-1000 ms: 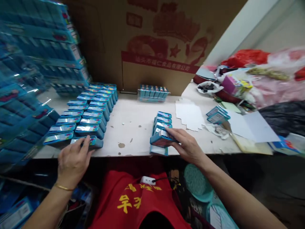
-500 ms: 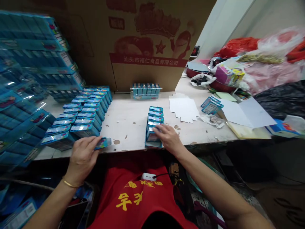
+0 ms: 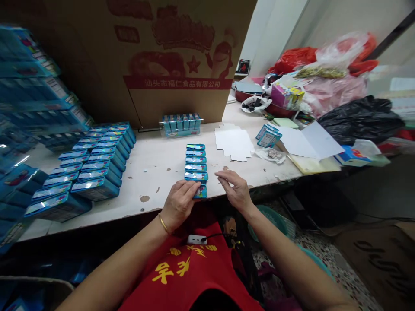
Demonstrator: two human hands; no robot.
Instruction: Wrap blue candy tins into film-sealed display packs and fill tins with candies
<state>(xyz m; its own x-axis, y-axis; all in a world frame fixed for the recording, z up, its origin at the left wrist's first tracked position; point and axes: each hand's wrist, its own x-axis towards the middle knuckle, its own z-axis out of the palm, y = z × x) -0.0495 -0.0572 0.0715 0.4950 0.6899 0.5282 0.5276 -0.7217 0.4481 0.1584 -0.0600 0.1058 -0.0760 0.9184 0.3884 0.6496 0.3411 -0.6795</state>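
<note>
A short row of small blue boxes [image 3: 196, 160] runs down the middle of the white table [image 3: 155, 164]. My left hand [image 3: 179, 202] grips one more small blue box [image 3: 201, 191] at the near end of that row. My right hand [image 3: 236, 188] hovers just right of that box, fingers apart, holding nothing. Two long rows of the same blue boxes [image 3: 94, 166] lie to the left.
A large printed cardboard carton [image 3: 168, 56] stands at the back, with a clear tray of blue boxes [image 3: 180, 124] before it. Flat white card blanks [image 3: 234, 143], papers and plastic bags [image 3: 337, 86] crowd the right. Stacked wrapped blue packs [image 3: 29, 99] fill the left.
My left hand took a blue box from the near end of the left rows and carried it right to the middle row. My right hand came off the middle row.
</note>
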